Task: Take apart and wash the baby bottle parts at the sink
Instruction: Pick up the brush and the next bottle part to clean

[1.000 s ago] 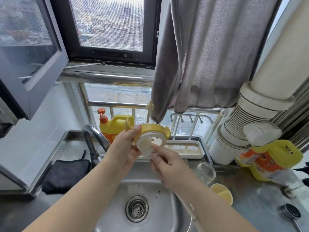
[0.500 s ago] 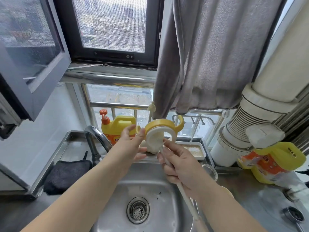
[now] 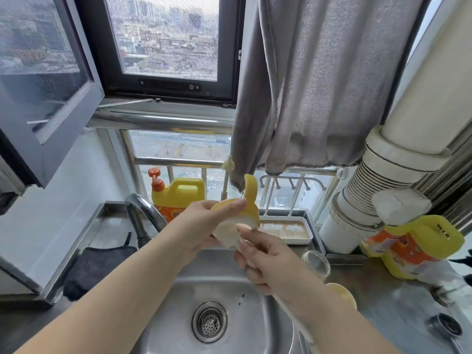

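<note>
Above the steel sink (image 3: 158, 325), listed from left to right as I stand at it.

Far left: open window sash (image 3: 43, 80), swung inward. Below it, a dark cloth (image 3: 94, 269) on the counter beside the basin.

Left of centre: curved chrome faucet (image 3: 143, 213). Behind it on the ledge, a yellow detergent jug (image 3: 184, 194) with an orange pump.

Centre, held over the basin: my left hand (image 3: 201, 226), fingers curled round the yellow bottle collar (image 3: 249, 208); one of its curved handles sticks up past my fingertips. A pale silicone nipple (image 3: 227, 235) sits in the collar, pointing down toward me.

Just right of that: my right hand (image 3: 265, 261), fingers clenched round the pale handle of a bottle brush (image 3: 293, 320); the handle runs down along my forearm. The brush end is hidden where the hand meets the nipple, so I cannot tell whether it is inside.

Below centre: sink drain strainer (image 3: 209, 321).

Behind the hands: a white tray (image 3: 286, 229) on the ledge, a white hook rack (image 3: 291, 182) above it, a grey towel (image 3: 319, 85) hanging over both.

Right of my right wrist: a clear glass bottle body (image 3: 315, 264) and a yellow cap (image 3: 342, 293), both partly hidden, on the counter.

Far right: white ribbed duct pipe (image 3: 378, 190), then a second yellow jug (image 3: 411, 246) lying tilted on the counter.
</note>
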Demonstrator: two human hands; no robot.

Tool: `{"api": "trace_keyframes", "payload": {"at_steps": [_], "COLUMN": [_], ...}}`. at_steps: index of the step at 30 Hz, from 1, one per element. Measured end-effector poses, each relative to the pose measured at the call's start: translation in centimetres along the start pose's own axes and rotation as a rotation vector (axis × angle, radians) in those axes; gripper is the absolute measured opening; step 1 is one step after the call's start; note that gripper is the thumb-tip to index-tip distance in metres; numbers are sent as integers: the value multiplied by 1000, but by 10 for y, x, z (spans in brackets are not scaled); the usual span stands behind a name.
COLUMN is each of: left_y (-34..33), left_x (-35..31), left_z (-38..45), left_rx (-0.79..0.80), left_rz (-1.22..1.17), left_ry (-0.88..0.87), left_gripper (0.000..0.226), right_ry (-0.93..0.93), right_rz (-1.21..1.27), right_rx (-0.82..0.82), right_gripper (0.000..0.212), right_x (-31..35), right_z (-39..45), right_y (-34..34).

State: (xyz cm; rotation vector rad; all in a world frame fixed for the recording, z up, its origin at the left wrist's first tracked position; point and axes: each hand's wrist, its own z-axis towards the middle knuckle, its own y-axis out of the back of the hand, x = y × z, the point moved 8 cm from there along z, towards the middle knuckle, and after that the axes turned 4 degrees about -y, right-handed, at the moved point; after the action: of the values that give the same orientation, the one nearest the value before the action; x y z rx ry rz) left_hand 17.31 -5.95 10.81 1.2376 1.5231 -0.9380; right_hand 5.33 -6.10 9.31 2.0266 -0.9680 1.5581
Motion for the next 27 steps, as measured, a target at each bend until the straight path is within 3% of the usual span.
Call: {"api": "trace_keyframes", "payload": {"at_steps": [3,5,6,9,11,12,16,19,21,25,27], "left_y": [-11,-14,-11,-1,3,3,-1,-6,0,8,7], "left_x": [10,13,13,12,12,12,12,9,8,8,7], "left_z": [0,-1,0,3,3,2,1,1,2,2,1], "left_rx": [70,67,46,-31,-69,-70,-36,-7,-37,-47,-46], "left_rz": [-313,-389,-376,-231,-201,-211,-383,-479,-464,-282,-280], "left_ry": [58,62,53,23,17,15,11,24,23,21,15], "left_gripper": [59,57,57,58,58,58,49,50,48,42,46], "right_ry": [-72,-62,-24,207,234,207,-48,-74,-53,153,168], "right_rz": [452,508,374,-516,-688,-560,344,687,548,-388,-401], "right_rx": [101,113,76,-159,-180,-139,104,214,184,-69,-57], "right_gripper": [22,19,20,28,31,33,24,17,17,30,29], "right_x": [-4,-8,-9,-3,-1,-2,-6,-2,-2,-2,1], "right_z": [-4,-2,0,8,12,11,7,6,7,18,16], "right_y": [-11,-14,-11,12,12,8,-8,-20,-20,2,0]}}
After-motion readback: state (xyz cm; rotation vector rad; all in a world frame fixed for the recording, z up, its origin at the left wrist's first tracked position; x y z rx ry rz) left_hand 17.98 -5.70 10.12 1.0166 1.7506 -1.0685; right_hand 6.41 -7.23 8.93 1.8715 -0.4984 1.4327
